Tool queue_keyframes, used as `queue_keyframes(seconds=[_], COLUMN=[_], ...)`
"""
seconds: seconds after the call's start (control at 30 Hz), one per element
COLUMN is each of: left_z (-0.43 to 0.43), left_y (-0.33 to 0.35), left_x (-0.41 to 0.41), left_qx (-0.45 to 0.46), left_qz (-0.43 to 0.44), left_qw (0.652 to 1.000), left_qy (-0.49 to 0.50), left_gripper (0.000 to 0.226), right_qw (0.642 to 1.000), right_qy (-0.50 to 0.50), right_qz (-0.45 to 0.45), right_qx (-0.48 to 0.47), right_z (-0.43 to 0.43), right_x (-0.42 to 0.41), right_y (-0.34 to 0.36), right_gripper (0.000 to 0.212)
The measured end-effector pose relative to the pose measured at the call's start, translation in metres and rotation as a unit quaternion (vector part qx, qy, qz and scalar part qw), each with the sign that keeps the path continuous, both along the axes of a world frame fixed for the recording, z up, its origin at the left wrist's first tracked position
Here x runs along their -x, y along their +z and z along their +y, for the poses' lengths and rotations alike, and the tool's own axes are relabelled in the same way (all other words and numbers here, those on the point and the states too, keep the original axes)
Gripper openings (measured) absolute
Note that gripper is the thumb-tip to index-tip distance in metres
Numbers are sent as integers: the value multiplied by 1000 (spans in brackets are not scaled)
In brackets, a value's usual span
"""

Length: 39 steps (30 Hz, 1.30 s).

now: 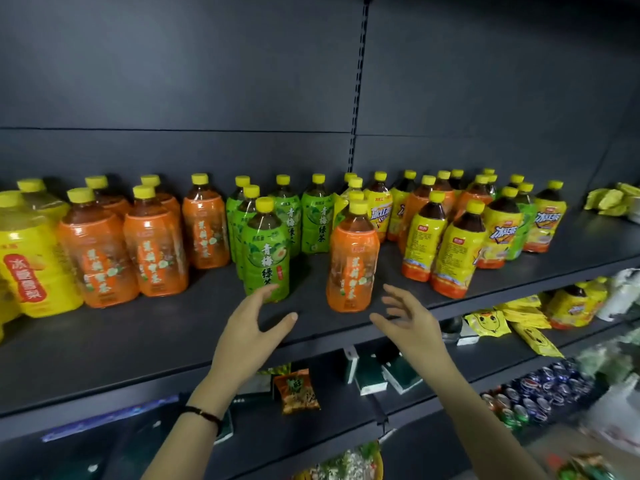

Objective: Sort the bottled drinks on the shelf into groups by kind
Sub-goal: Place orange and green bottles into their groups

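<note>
Bottled drinks with yellow caps stand on a dark shelf (156, 341). Orange-label bottles (152, 244) cluster at the left, green-label bottles (294, 216) in the middle, and yellow-label bottles (457, 251) mixed with orange and green ones at the right. One green-label bottle (266, 252) stands forward, and a lone orange-label bottle (353, 258) stands forward beside it. My left hand (254, 332) is open, its fingertips just in front of the green bottle's base. My right hand (405, 317) is open, just right of the orange bottle's base. Neither hand holds anything.
Large yellow bottles (31, 258) stand at the far left. Yellow packets (609, 199) lie at the far right of the shelf. Lower shelves hold snack packets (298, 393), small boxes (372, 377), cans (533, 396) and more yellow bottles (571, 306).
</note>
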<state>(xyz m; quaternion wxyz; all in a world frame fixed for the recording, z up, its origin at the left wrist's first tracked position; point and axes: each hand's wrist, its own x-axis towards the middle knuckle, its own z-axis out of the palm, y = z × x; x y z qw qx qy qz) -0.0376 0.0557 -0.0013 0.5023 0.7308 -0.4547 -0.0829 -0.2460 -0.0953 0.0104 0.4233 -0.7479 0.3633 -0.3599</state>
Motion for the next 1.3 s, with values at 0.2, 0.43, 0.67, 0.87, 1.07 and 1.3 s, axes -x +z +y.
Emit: queue_keyframes(seconds=[0.2, 0.43, 0.67, 0.87, 1.07, 1.3], left_z=[-80, -155, -171, -148, -101, -36], left_y=[-1, -2, -14, -15, -11, -10], left_x=[7, 7, 6, 6, 10, -5], left_qx=[35, 50, 84, 105, 113, 140], left_qz=[62, 178, 245, 221, 194, 174], left_qw=[997, 980, 962, 970, 970, 957], left_qy=[-19, -76, -91, -2, 96, 187], left_gripper=[68, 94, 96, 94, 77, 92], right_qw=[1000, 995, 978, 982, 959, 991], right_qy=[15, 91, 184, 133, 208, 128], right_qz=[1, -27, -66, -116, -109, -11], right_qx=[2, -21, -67, -60, -159, -46], right_z=[-71, -122, -147, -181, -193, -165], right_x=[-9, -42, -47, -74, -109, -135], right_y=[1, -3, -7, 1, -7, -10], right_gripper=[63, 66, 40, 53, 89, 107])
